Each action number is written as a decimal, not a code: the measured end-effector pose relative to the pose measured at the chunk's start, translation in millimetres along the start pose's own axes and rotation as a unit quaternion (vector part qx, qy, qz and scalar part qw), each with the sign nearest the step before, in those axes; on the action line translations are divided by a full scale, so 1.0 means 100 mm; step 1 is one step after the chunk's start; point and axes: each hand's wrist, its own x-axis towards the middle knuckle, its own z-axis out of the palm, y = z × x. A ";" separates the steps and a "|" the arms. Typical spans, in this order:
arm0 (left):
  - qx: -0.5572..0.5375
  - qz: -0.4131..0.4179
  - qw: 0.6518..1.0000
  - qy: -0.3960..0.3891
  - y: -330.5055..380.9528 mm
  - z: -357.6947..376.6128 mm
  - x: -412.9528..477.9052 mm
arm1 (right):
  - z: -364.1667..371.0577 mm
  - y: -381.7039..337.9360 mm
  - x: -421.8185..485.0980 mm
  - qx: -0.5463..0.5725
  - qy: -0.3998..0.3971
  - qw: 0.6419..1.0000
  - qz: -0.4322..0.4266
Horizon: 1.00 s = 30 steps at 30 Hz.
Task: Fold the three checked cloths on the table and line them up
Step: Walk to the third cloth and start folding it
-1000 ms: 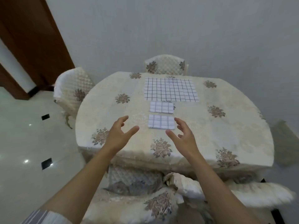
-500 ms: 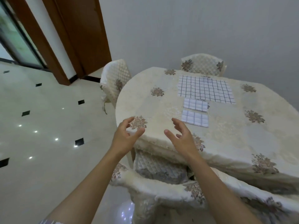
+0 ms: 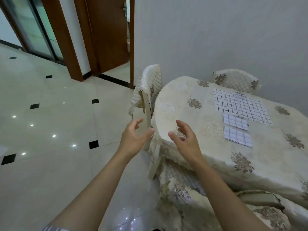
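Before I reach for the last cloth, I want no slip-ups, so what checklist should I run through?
1. Free hands: left hand and right hand hold nothing, ok.
2. Flat and unfolded: large checked cloth, ok.
3. In line: nearer folded cloth and farther folded cloth, ok.
4. Hands over the large checked cloth: not ok, they hang at the table end, away from it.
5. Its far edge within reach: cannot tell.

Soft even light, floor glints, wide-angle edge distortion
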 end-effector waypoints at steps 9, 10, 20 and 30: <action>0.015 0.000 1.000 -0.022 -0.24 -0.48 1.04 | 0.69 -0.07 0.96 0.032 0.035 0.999 0.019; 0.021 0.002 0.999 -0.026 -0.24 -0.51 1.22 | 0.77 -0.05 1.11 0.043 0.043 0.998 0.020; 0.067 0.027 0.996 -0.049 0.08 -0.86 3.00 | 1.24 -0.20 2.67 0.099 0.110 0.987 0.060; 0.032 0.030 0.995 -0.094 -0.12 -0.94 4.72 | 1.78 -0.35 4.04 0.070 0.171 0.981 0.061</action>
